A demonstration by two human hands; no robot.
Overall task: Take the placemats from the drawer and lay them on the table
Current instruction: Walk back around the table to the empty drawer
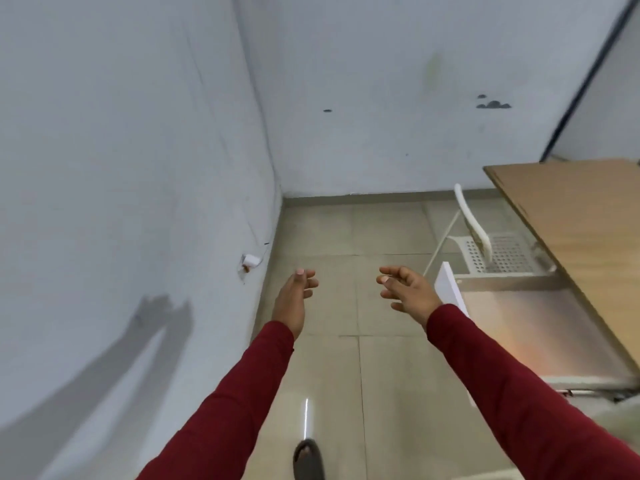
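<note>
**Beside an open drawer, both hands reach out with nothing in them**

Over a tiled floor (346,299), seen from the head camera, a person in dark red sleeves (242,393) holds both arms forward. The left hand (294,294) has its fingers loosely curved and slightly apart, gripping nothing. The right hand (407,291) is likewise unclenched, fingers spread and bent a little, thumb toward the other hand, nothing between them.

Just to the right of the right hand's fingers, and a little below them, a drawer (526,327) stands pulled out from under the wooden table (581,216), its white front panel (450,289) nearest the wrist. The drawer's inside looks pale and blurred, with a faint orange tint toward its near end; no placemats can be made out there, and none lie on the visible part of the table. Where they are cannot be told from this view.

Beyond the fingers, a white perforated chair (498,252) sits tucked against the table's edge.

Placemats are likely to be light, thin and floppy, possibly slick on top. A stack is probably best taken by its edge, thumbs above and fingers slid beneath, with both hands so that it does not sag or fan out.
</note>
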